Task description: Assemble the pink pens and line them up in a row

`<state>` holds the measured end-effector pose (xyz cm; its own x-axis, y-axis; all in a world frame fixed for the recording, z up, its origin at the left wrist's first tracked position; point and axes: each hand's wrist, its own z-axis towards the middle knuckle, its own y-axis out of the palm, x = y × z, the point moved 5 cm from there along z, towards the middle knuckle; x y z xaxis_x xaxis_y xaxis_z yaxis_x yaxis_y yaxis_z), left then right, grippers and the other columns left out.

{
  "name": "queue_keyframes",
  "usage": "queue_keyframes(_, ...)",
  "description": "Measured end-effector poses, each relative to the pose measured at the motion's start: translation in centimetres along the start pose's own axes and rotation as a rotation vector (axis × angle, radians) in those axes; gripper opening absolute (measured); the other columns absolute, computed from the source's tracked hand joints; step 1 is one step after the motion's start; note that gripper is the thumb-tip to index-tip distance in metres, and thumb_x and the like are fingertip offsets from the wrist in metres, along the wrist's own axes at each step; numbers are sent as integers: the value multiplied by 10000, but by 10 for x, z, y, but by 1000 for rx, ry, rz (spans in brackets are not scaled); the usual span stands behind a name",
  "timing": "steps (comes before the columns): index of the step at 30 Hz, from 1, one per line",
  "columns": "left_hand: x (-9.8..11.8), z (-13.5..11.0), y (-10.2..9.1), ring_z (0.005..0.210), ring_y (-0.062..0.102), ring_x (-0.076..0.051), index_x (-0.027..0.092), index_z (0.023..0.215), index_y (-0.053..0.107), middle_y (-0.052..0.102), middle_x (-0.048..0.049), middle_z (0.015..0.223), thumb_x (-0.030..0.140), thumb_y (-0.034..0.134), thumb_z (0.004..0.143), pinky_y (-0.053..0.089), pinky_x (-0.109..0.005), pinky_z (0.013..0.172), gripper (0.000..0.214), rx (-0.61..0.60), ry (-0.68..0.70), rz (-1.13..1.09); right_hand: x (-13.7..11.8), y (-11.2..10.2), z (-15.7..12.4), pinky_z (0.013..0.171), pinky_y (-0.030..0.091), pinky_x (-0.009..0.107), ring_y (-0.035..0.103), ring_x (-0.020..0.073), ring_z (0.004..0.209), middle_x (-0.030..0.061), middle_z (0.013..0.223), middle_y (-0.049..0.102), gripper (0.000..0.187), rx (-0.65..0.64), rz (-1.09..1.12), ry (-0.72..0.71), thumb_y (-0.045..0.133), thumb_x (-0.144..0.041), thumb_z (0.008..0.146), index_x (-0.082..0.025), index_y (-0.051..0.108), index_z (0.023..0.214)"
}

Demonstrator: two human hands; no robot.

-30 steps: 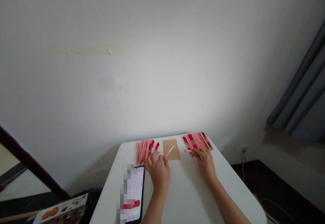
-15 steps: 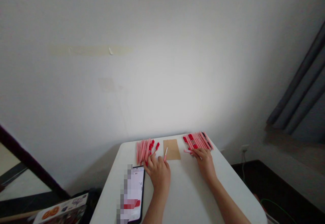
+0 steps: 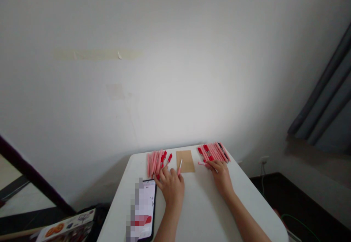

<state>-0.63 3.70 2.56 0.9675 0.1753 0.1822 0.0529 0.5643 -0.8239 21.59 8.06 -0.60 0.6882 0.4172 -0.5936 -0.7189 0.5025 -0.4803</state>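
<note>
One pink-and-white stick [image 3: 180, 167] is pinched by the left hand [image 3: 172, 185], one pink piece [image 3: 202, 163] by the right hand [image 3: 221, 174]; both are judged light, stiff, best held mid-length.

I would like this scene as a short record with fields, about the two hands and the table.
Left hand: holds slim pink stick with white tip
Right hand: holds pink and white stick
Left side: group of pink and red sticks
Right side: row of pink, red and black sticks
Middle: flat brown rectangle, probably paper
Beside left forearm: black-edged smartphone
Surface: white table with rounded corners
</note>
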Motion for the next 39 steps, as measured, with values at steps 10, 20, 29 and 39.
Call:
queue_keyframes(10, 1, 0, -4, 1175, 407, -292, 166, 868, 644, 549, -127, 1173, 295, 492, 811, 237, -559, 1031, 207, 20, 8, -18, -2, 0, 1, 769, 419, 360, 558, 230, 828, 81, 866, 690, 394, -22, -17, 16, 431, -476, 912, -229, 735, 960)
queue_keyframes(20, 9, 1, 6, 1227, 386, -280, 322, 893, 700, 556, -31, 1208, 337, 675, 724, 173, -598, 1070, 171, -45, 110, -336, -10, 3, -1, 780, 436, 371, 554, 230, 865, 78, 893, 696, 340, -71, -23, -88, 459, -439, 916, -246, 735, 959)
queue_keyframes(29, 15, -2, 10, 1221, 383, -287, 367, 820, 725, 580, 7, 1214, 299, 740, 662, 99, -662, 1080, 172, -133, 137, -381, -25, 10, -5, 777, 421, 381, 549, 231, 900, 45, 900, 691, 191, -197, -97, -199, 563, -342, 875, -316, 727, 970)
queue_keyframes(39, 17, -3, 12, 1177, 410, -291, 360, 764, 734, 605, -3, 1183, 319, 736, 671, 157, -680, 1045, 101, -121, 158, -366, -35, 14, -7, 825, 392, 398, 521, 240, 957, 41, 948, 685, 202, -293, -143, -249, 565, -296, 876, -349, 711, 1005)
